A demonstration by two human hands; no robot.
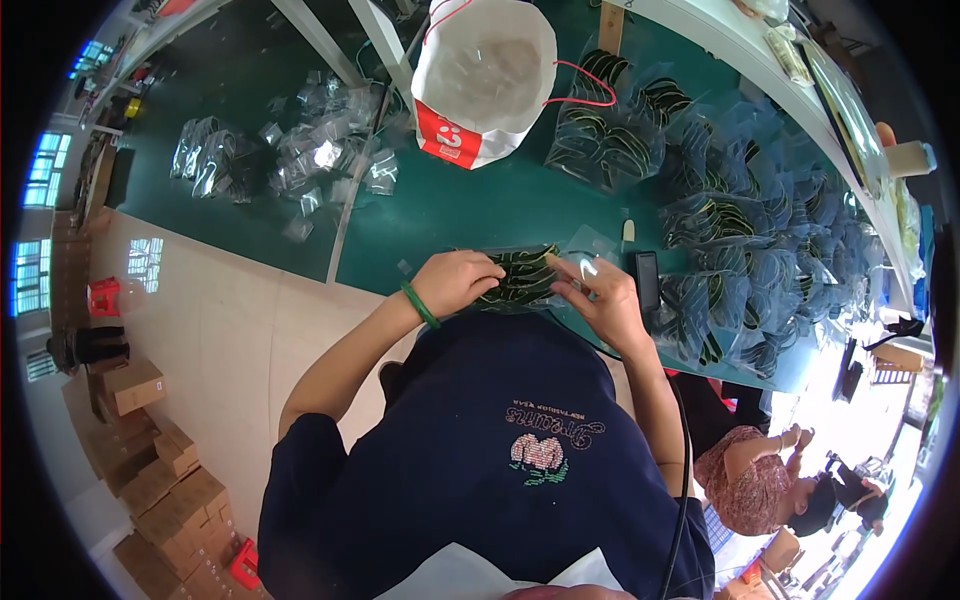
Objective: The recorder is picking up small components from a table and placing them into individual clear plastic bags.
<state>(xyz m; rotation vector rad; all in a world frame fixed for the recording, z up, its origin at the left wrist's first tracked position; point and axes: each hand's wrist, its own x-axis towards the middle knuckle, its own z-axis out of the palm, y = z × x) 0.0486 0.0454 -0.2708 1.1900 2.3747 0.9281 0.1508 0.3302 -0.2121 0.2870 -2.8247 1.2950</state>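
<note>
A clear plastic bag of dark curved pieces with yellow-green edges lies at the near edge of the green table; I cannot tell what the pieces are. My left hand, with a green bangle at its wrist, is closed on the bag's left side. At its right end, the thumb and forefinger of my right hand pinch the plastic. Glare from clear film shows just above the right fingers. Close by on the right are a dark, phone-like device and a small pale strip.
Many similar filled bags cover the table's right side. A white paper bag with red cords stands at the back. Small clear packets lie on the left. A white shelf edge borders the right. Another person is at lower right.
</note>
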